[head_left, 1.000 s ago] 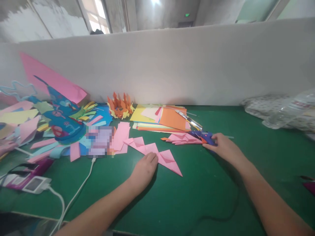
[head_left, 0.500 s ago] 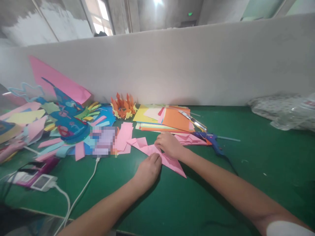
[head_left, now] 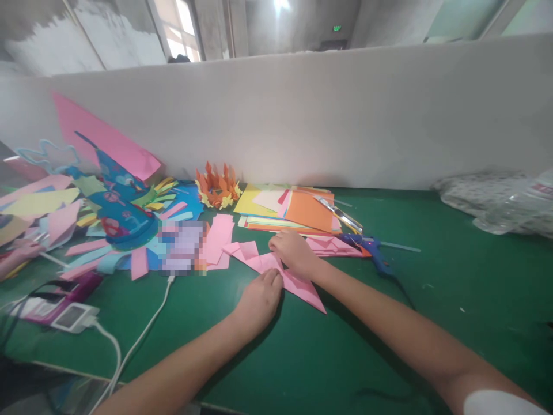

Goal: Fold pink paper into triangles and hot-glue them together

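A folded pink paper (head_left: 303, 290) lies on the green table, its pointed end toward me and its pleated end at the far left. My left hand (head_left: 260, 298) is closed on the near edge, fingertips pressed on the paper. From the right, my right hand (head_left: 295, 253) reaches over it with curled fingers on the upper part of the folds. The fingertips of both hands partly hide the paper between them. Just behind my right hand rest more folded pink papers (head_left: 330, 246).
Beyond the hands are a coloured paper stack (head_left: 311, 210), a utility knife (head_left: 339, 213) and an orange paper crown (head_left: 218, 187). A blue glue gun (head_left: 378, 253) lies right. Blue party hats (head_left: 123, 222), a power strip (head_left: 64, 302) and white cables are left; a plastic bottle (head_left: 518, 202) is far right.
My right hand has shifted very slightly left along the pink paper. My left hand and the paper hold nearly the same place; the view has tilted a little.
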`<state>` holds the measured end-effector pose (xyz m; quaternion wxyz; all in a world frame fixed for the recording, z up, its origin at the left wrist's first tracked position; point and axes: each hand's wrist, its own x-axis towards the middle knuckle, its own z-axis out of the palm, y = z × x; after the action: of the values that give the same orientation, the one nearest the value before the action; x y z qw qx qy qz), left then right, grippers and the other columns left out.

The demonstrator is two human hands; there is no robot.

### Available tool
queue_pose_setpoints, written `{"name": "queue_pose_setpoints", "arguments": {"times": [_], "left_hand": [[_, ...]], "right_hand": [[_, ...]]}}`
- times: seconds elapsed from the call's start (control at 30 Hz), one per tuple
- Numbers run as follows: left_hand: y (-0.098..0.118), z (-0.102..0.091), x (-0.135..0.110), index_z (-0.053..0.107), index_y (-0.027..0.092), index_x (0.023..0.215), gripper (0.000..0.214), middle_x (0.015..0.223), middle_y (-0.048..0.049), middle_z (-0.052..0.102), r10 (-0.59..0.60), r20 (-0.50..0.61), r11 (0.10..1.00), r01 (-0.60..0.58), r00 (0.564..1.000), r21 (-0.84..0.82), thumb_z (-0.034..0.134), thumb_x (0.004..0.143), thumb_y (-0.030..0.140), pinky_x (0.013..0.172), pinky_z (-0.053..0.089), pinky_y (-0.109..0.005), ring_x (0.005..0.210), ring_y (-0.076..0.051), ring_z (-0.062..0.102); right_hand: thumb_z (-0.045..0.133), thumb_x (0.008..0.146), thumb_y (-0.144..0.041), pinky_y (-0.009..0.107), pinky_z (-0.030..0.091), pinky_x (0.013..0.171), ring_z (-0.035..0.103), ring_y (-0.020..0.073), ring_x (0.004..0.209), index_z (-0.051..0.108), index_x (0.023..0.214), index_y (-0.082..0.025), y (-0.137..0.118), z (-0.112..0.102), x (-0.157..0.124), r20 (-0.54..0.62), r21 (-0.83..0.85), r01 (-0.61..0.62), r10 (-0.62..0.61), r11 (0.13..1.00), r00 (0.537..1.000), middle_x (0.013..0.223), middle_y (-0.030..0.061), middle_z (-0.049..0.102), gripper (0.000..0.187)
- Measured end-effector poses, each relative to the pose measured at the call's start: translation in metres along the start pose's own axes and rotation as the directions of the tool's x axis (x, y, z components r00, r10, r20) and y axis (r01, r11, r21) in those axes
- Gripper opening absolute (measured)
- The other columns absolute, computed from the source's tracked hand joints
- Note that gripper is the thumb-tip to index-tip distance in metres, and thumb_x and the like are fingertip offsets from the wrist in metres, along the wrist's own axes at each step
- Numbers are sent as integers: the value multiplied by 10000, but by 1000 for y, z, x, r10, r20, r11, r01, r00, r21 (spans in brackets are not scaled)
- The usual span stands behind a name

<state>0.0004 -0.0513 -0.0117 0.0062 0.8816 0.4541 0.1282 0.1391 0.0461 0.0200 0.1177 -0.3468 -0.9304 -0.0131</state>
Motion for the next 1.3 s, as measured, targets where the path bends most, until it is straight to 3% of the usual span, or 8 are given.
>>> {"name": "queue_pose_setpoints", "arguments": {"times": [0.17, 0.37, 0.53, 0.67, 0.87, 1.03, 1.17, 1.3], "left_hand": [[-2, 4, -2, 517, 123, 995, 211, 998, -116, 607, -6, -26, 1000, 5, 1000, -16, 350, 886, 56, 758, 539, -336, 915, -209, 602], [-3, 5, -3, 478, 103, 1096, 261, 1001, -119, 619, 12, -54, 1000, -12, 998, -2, 360, 872, 39, 766, 535, -336, 893, -206, 613], [-2, 5, -2, 504, 113, 1007, 204, 892, -101, 620, 7, -43, 1000, -6, 999, 12, 348, 888, 59, 705, 531, -335, 795, -204, 608], [0, 2, -1, 514, 131, 927, 196, 834, -92, 614, -1, -58, 1000, 0, 998, -9, 327, 900, 78, 671, 524, -338, 730, -198, 594], [-3, -6, -2, 520, 148, 1005, 224, 869, -61, 649, 3, -121, 997, -13, 993, -80, 327, 907, 89, 981, 373, -531, 777, -179, 618], [-7, -8, -3, 535, 152, 997, 232, 875, -76, 642, -14, -110, 984, -6, 994, -177, 314, 928, 132, 797, 496, -350, 814, -185, 611], [-8, -6, -3, 547, 146, 946, 233, 855, -82, 630, -21, -104, 983, 2, 994, -182, 314, 932, 145, 749, 493, -330, 814, -195, 593], [-8, -6, -3, 551, 145, 915, 231, 817, -73, 621, -31, -82, 984, 16, 996, -177, 320, 932, 153, 708, 483, -311, 763, -185, 579]], "right_hand": [[462, 891, -165, 303, 314, 714, 519, 185, 763, 650, 782, -150, -3, -7, 0, -177, 198, 4, 32, 980, 984, 800, 66, 668, 217], [463, 903, -173, 300, 273, 656, 452, 148, 650, 624, 649, -160, -6, 1, -2, 22, 102, 238, -242, 966, 970, 663, 33, 625, 301], [480, 861, -96, 308, 266, 647, 442, 164, 681, 615, 651, -141, -11, 2, 5, 116, -31, 303, -298, 952, 948, 683, 56, 620, 253], [475, 850, -92, 307, 286, 661, 456, 167, 677, 631, 684, -121, -10, 1, 13, 154, 0, 294, -290, 956, 944, 700, 75, 626, 230], [508, 838, -149, 284, 312, 666, 480, 158, 670, 639, 671, -127, -2, 9, 17, 115, 48, 238, -242, 970, 964, 683, 58, 626, 214], [499, 844, -121, 275, 322, 681, 509, 151, 704, 663, 721, -139, 7, 7, 14, 86, 105, 221, -230, 970, 969, 743, 48, 653, 206], [499, 849, -115, 279, 315, 679, 503, 158, 720, 671, 717, -159, 9, 6, 8, 81, 123, 254, -265, 959, 961, 735, 37, 655, 220], [502, 832, -103, 293, 293, 653, 456, 164, 678, 630, 637, -157, 5, 9, 7, 91, 13, 371, -371, 928, 924, 669, 36, 622, 240]]}}
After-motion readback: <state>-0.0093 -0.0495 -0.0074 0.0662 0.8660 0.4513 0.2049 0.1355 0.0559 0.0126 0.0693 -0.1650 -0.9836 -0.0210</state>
